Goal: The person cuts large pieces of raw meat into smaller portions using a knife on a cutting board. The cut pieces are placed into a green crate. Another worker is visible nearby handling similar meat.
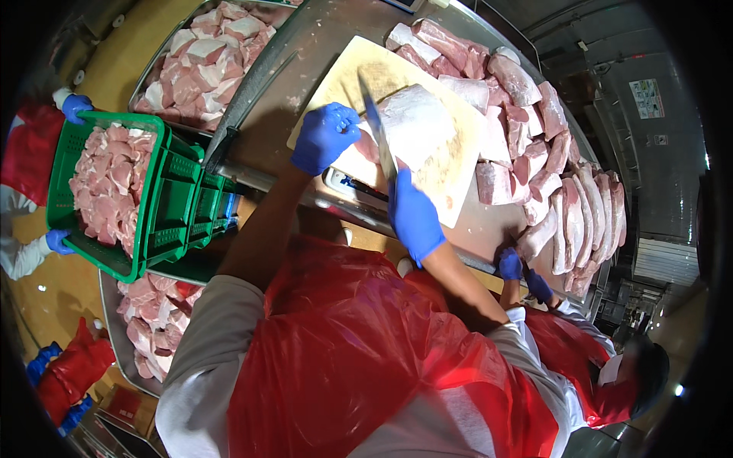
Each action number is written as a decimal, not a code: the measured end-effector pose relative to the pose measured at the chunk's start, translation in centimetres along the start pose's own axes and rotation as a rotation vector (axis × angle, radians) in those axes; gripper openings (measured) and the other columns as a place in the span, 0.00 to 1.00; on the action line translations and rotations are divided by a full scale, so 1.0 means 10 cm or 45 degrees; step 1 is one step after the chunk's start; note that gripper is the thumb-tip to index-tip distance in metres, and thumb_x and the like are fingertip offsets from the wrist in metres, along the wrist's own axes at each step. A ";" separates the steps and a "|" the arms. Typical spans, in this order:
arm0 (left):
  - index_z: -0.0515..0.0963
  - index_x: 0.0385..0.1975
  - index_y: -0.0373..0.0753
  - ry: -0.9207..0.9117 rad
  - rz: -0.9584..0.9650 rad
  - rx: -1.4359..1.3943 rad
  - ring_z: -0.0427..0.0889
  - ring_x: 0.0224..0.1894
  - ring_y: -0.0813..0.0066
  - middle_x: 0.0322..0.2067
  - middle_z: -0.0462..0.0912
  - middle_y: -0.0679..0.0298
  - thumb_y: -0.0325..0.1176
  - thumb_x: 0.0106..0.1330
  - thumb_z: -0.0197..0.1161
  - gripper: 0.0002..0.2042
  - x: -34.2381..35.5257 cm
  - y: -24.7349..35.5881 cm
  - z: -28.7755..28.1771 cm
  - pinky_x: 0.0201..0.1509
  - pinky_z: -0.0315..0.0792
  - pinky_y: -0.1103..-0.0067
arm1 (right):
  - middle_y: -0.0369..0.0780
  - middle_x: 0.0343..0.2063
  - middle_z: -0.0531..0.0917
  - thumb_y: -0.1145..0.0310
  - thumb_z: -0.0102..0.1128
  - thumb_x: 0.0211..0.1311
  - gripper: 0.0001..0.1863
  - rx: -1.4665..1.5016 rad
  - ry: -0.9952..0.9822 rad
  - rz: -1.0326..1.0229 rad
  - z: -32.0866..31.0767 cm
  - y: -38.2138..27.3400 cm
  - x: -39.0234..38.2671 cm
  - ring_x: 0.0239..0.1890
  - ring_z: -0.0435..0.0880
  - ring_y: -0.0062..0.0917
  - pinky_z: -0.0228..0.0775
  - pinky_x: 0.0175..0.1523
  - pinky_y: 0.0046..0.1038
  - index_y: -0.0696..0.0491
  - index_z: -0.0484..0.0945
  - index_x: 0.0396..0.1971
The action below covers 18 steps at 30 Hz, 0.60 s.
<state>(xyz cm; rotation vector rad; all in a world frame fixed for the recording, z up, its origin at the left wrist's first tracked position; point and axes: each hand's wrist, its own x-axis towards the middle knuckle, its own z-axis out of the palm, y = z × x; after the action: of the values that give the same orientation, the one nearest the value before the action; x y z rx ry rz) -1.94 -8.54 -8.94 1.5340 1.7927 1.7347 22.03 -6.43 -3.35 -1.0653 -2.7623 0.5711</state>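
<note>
My right hand [412, 214], gloved in blue, grips a knife [372, 111], its long blade angled away from me beside a pale, fat-covered block of meat [420, 118] on a cream cutting board [347, 57]. My left hand [324, 137], also in a blue glove, has curled fingers at the left of the blade, by a pinker part of the meat [365, 143]; what they hold, if anything, is hidden. Many meat pieces [519, 130] lie piled on the steel table [282, 99] to the board's right.
Metal bins of cut meat [210, 57] stand upper left and lower left [145, 313]. A co-worker's gloved hands [72, 107] hold a green crate [153, 198] of meat. Another co-worker [565, 351] works close on my right, another [72, 374] at lower left. A dark-handled tool [221, 145] rests near the table edge.
</note>
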 end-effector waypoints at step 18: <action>0.78 0.28 0.33 0.369 -0.178 -0.147 0.77 0.24 0.83 0.22 0.80 0.64 0.18 0.50 0.67 0.07 -0.15 0.15 0.34 0.30 0.75 0.81 | 0.59 0.22 0.79 0.71 0.50 0.71 0.09 0.055 0.195 0.001 -0.39 -0.30 0.29 0.27 0.79 0.58 0.69 0.31 0.52 0.59 0.64 0.44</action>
<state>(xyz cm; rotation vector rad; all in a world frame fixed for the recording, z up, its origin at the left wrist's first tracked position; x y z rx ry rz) 1.96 -7.96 -9.38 1.1310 1.8386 2.0335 19.01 -5.37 1.32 -1.0545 -2.6066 0.5238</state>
